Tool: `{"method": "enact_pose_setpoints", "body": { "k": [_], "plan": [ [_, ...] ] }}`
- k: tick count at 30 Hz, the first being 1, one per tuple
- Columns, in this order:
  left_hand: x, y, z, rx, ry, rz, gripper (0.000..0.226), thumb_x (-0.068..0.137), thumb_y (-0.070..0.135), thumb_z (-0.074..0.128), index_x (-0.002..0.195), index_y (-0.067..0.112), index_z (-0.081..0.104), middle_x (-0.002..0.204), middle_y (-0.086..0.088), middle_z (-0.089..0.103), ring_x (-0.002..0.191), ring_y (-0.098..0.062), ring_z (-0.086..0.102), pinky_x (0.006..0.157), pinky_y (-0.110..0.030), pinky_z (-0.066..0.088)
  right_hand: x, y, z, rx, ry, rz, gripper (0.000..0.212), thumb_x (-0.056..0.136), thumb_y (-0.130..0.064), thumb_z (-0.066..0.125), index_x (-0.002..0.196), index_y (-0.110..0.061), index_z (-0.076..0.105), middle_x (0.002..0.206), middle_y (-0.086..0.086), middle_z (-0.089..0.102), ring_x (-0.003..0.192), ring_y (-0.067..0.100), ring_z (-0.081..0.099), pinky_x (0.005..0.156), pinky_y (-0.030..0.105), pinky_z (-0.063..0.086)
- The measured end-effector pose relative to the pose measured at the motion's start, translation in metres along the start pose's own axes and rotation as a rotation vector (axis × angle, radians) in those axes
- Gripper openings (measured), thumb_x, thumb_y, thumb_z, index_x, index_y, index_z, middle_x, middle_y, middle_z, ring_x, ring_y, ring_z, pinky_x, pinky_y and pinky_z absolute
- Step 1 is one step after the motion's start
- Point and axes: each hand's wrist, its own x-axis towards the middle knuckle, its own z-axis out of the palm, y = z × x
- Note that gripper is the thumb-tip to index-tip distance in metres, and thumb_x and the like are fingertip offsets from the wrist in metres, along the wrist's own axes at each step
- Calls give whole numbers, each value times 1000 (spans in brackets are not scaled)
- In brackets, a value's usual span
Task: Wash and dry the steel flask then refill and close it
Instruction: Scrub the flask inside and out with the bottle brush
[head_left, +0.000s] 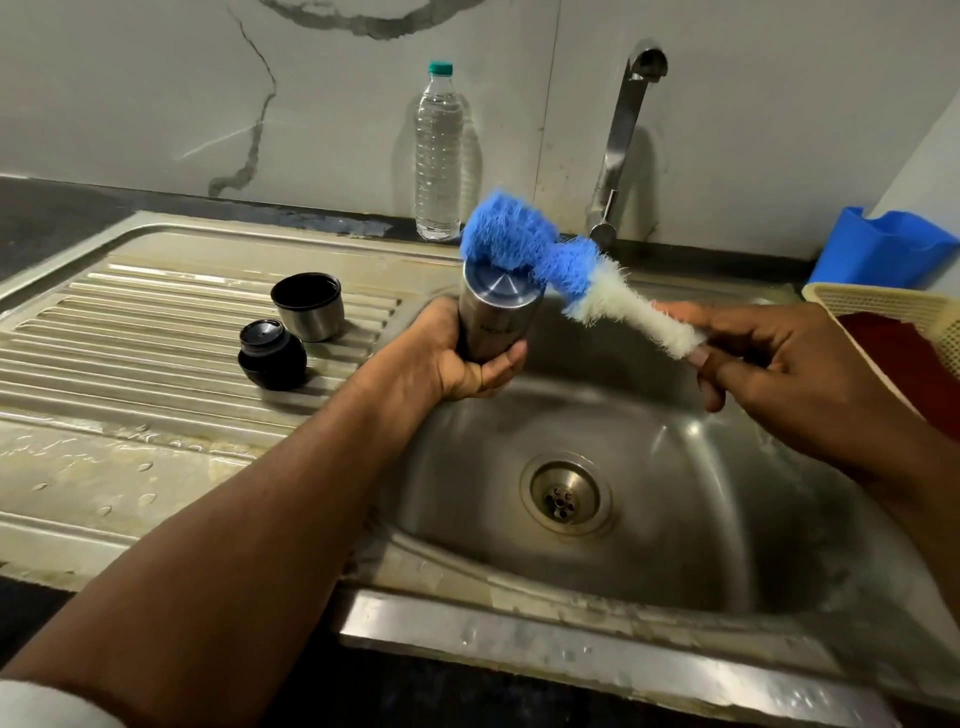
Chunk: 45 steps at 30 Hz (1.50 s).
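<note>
the left hand (462, 358) grips the flask (496, 317) around its lower body, fingers and thumb wrapped round the steel wall. the flask is held over the sink (675, 467), above the basin's left edge and clear of the basin floor, probably so that runoff falls into the drain (565, 498). its closed base faces up and toward the camera; the mouth appears to point down inside the grip and is hidden. the long axis is near vertical, with the base end tilted slightly toward the viewer.

the right hand (779, 364) pinches the brush (545, 265) at the handle end, thumb and fingers closed on the white section. the blue bristle head rests on the flask base, which suggests the outer base is being scrubbed. the inverted hold exposes that face to the bristles.

the cup (307, 306) stands mouth up on the drainboard (130, 322); the stopper (271, 354) sits just beside it. both are set apart, likely so each part is washed separately. a water bottle (438, 156) stands capped at the wall, left of the tap (623, 135), probably the refill supply. no water is seen running from the tap.
</note>
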Motion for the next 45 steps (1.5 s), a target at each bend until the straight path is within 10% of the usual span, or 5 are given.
{"method": "enact_pose_setpoints", "body": {
  "k": [14,23,28,37,45],
  "plan": [
    [-7,5,-1,-6,10,88,36,101,34,45,107,4,64,106,-27,55,84,-35,59,42,-32,58,0,13,-14,48,65,140,49,102,-7,61,138,-40,63,63,5,68,44,6,46,46,15,38],
    [5,-14,6,602,108,365,40,91,28,76,123,14,56,124,-18,67,108,-35,69,81,-58,61,2,23,8,107,98,256,49,103,-8,59,134,-45,56,64,9,68,38,3,46,43,10,35],
    [7,-21,5,792,179,664,51,83,23,87,119,16,51,103,-4,66,88,-21,69,47,-30,54,4,25,15,28,73,284,47,101,-9,62,141,-33,61,65,7,72,40,0,50,45,8,35],
    [11,-16,-17,1245,318,936,79,59,19,101,117,21,48,115,4,64,107,-18,63,90,-36,55,3,25,21,-26,136,331,44,102,-11,61,139,-33,63,67,9,72,45,-5,55,53,13,36],
    [11,-16,-19,1342,439,935,86,50,27,105,111,18,45,123,-7,66,116,-26,61,92,-37,50,2,25,27,-146,69,383,31,102,-16,62,132,-22,67,64,2,72,49,-9,56,54,23,32]
  ]
}}
